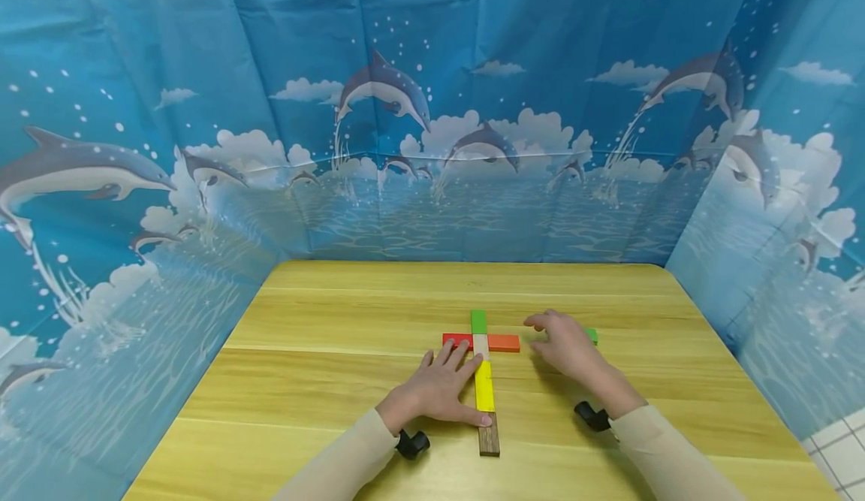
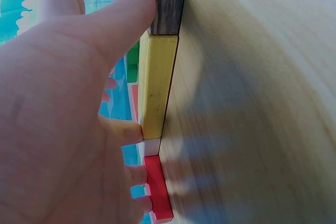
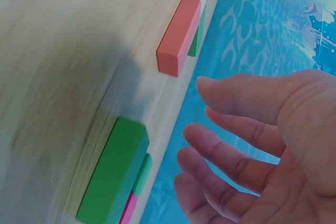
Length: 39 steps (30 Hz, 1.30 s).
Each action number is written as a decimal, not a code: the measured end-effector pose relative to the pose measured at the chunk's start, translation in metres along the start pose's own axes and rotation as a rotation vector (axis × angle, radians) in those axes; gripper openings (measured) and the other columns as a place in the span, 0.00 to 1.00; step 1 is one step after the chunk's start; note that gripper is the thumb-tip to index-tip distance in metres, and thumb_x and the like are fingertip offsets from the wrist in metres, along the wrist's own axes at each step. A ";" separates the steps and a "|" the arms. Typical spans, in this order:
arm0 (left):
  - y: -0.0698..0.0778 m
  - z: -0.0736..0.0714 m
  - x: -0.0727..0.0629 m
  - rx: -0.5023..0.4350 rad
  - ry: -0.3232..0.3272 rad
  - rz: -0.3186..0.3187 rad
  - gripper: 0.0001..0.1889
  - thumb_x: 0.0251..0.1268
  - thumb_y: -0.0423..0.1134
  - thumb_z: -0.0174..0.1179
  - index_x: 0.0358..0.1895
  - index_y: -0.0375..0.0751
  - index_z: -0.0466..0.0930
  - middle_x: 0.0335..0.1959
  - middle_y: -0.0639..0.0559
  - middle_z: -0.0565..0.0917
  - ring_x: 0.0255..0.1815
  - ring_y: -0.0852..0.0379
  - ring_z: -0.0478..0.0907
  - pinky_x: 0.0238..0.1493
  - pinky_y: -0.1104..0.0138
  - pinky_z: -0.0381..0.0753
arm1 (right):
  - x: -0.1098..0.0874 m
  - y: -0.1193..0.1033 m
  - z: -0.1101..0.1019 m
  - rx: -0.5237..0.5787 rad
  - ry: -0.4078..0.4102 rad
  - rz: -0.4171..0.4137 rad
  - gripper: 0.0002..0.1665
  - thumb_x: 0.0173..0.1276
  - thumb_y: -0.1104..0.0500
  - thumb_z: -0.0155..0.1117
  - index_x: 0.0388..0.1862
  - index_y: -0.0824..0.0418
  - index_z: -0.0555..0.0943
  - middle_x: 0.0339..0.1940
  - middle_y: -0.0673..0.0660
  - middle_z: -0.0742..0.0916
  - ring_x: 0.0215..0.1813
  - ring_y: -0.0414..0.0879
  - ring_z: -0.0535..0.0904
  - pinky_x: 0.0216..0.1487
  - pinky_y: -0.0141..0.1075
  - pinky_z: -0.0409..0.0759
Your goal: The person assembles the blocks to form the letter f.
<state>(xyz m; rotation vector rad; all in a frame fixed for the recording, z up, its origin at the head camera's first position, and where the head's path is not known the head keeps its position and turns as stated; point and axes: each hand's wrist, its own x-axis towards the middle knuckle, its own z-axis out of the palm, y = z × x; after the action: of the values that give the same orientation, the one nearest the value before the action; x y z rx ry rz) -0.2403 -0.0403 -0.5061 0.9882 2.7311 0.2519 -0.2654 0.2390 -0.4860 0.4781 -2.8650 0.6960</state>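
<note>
Wooden blocks lie in a cross on the table. A green block point(image 1: 478, 321) is at the far end, and a white block point(image 1: 480, 347) is at the centre. A red block point(image 1: 454, 337) and an orange block point(image 1: 504, 343) form the arms. Nearer me, a yellow block point(image 1: 484, 388) meets a dark brown block point(image 1: 489, 442). My left hand point(image 1: 438, 392) spreads over them, thumb on the brown block, index fingertip by the white-yellow joint, other fingertips at the red block. My right hand point(image 1: 566, 343) hovers with relaxed fingers right of the orange block, holding nothing.
A loose green block point(image 1: 592, 336) lies right of my right hand, mostly hidden behind it in the head view. Teal point(image 3: 142, 174) and pink point(image 3: 128, 209) blocks show behind it in the right wrist view. A dolphin-print curtain point(image 1: 432, 110) surrounds the wooden table point(image 1: 324, 381).
</note>
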 end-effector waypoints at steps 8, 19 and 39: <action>-0.003 0.002 0.002 0.002 0.008 0.009 0.58 0.53 0.83 0.51 0.83 0.57 0.45 0.83 0.47 0.41 0.82 0.43 0.36 0.74 0.39 0.46 | -0.009 0.013 -0.005 -0.026 -0.001 -0.012 0.23 0.64 0.65 0.74 0.59 0.64 0.83 0.50 0.63 0.85 0.48 0.58 0.83 0.44 0.53 0.82; -0.003 0.002 0.002 -0.006 0.010 0.010 0.58 0.53 0.83 0.52 0.83 0.56 0.46 0.83 0.46 0.41 0.82 0.43 0.36 0.74 0.39 0.45 | -0.019 0.029 -0.011 -0.026 -0.023 0.015 0.27 0.59 0.65 0.76 0.59 0.64 0.83 0.44 0.59 0.83 0.42 0.53 0.81 0.40 0.49 0.80; -0.003 0.002 0.002 0.000 0.013 0.013 0.58 0.53 0.82 0.52 0.83 0.56 0.46 0.83 0.46 0.41 0.82 0.43 0.36 0.74 0.39 0.45 | -0.025 0.040 -0.009 -0.010 -0.041 -0.002 0.18 0.61 0.68 0.75 0.51 0.64 0.87 0.41 0.56 0.85 0.43 0.54 0.83 0.42 0.49 0.83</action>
<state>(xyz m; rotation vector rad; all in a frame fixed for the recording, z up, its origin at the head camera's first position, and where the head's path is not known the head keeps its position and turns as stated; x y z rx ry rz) -0.2431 -0.0414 -0.5086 1.0076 2.7368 0.2615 -0.2549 0.2835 -0.5004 0.4989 -2.9045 0.6789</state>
